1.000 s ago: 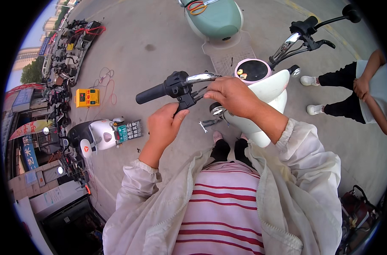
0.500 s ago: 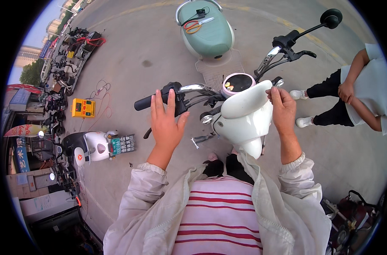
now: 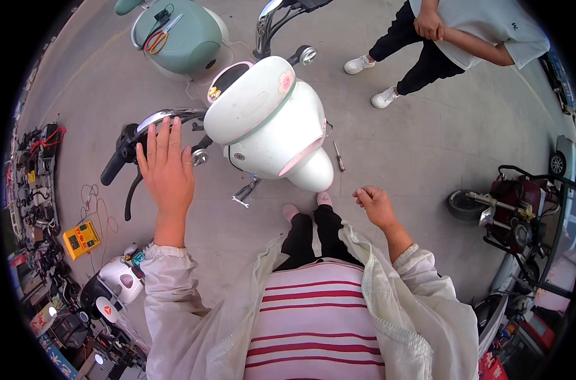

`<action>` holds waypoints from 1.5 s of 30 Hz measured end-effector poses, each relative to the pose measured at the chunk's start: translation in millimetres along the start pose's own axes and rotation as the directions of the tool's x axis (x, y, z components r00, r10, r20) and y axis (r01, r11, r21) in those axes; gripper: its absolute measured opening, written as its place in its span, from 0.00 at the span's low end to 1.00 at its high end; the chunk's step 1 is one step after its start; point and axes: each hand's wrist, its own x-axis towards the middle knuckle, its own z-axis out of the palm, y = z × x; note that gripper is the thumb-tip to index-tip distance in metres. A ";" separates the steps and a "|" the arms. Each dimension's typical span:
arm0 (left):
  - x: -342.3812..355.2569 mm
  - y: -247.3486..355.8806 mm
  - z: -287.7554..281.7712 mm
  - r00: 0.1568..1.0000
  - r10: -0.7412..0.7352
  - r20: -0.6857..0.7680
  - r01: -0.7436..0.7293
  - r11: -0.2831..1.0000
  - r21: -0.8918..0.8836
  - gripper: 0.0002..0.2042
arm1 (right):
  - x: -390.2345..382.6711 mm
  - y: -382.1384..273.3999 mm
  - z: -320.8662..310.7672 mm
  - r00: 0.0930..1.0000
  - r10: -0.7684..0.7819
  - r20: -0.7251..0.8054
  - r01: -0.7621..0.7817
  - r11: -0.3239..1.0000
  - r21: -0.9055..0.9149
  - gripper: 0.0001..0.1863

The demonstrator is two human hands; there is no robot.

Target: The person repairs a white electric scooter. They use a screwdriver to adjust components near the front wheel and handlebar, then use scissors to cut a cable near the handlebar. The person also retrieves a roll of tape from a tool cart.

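Yellow box (image 3: 81, 240) seen on ground (image 3: 421, 145). Left hand (image 3: 169, 177) held palm-down over handlebar (image 3: 130, 139), fingers straight, slightly spread, nothing gripped; contact cannot be told. Scissors (image 3: 156, 42) laid towards left edge of green seat (image 3: 193, 47). Handlebar joined to white scooter (image 3: 275, 133), centre. Screwdriver (image 3: 339, 157) laid on ground, near scooter's right edge. Right hand (image 3: 375, 204) held apart from scooter, fingers curled; whether anything is pinched cannot be told.

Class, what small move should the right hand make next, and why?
Perhaps reach down toward the screwdriver: it lies on the ground beyond the right hand, which shows no tool, while the left hand is open near a black handlebar grip.
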 end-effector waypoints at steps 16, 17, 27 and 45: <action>-165.0 286.4 83.0 0.605 -0.210 0.768 0.783 0.335 -0.525 0.16 | 166.5 251.4 -39.7 0.941 0.310 0.136 -0.303 0.950 -0.069 0.14; -191.4 320.3 134.2 0.401 -0.228 0.887 0.912 0.192 -0.363 0.23 | 186.9 274.7 -34.0 0.953 0.278 0.118 -0.263 0.956 -0.128 0.14; -262.5 461.5 384.1 0.196 -0.855 0.480 0.871 -0.073 -0.486 0.42 | 304.3 409.7 122.0 0.967 0.047 0.249 -0.045 0.999 -0.013 0.11; -309.3 409.7 443.1 0.505 -0.847 0.167 0.732 0.317 -0.603 0.43 | 415.2 366.8 233.8 0.364 -0.072 0.929 0.085 0.995 0.044 0.14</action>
